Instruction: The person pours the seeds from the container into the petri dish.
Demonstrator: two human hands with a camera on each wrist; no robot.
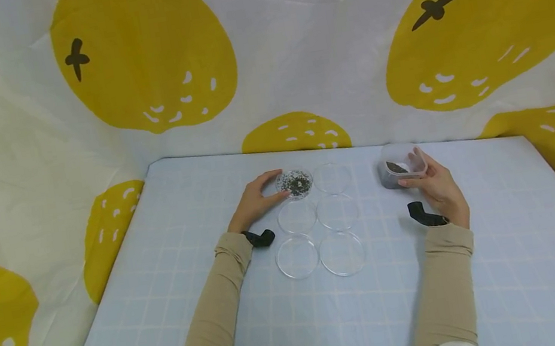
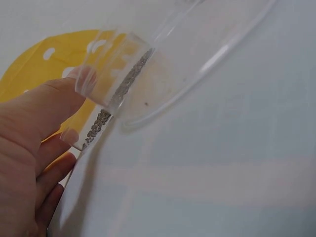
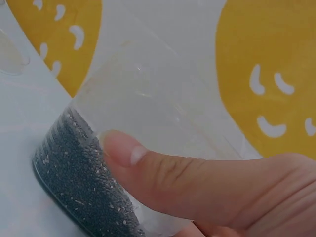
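Note:
My left hand (image 1: 258, 199) holds a round clear petri dish (image 1: 294, 184) by its sides, thumb at the near edge and fingers at the far edge. Small dark seeds (image 2: 123, 89) are scattered over its bottom, showing as a thin layer through the wall in the left wrist view. To the right, my right hand (image 1: 440, 186) grips a clear plastic tub (image 1: 402, 164), its thumb (image 3: 128, 153) pressed against the outer wall. Dark, fine seeds (image 3: 86, 177) fill the lower part of the tub.
Several clear petri dishes (image 1: 300, 279) without seeds lie close together in two columns nearer to me and beside the seeded one. A pale blue checked cloth (image 1: 304, 338) covers the table. Behind it hangs a white curtain (image 1: 298, 30) with yellow fruit prints.

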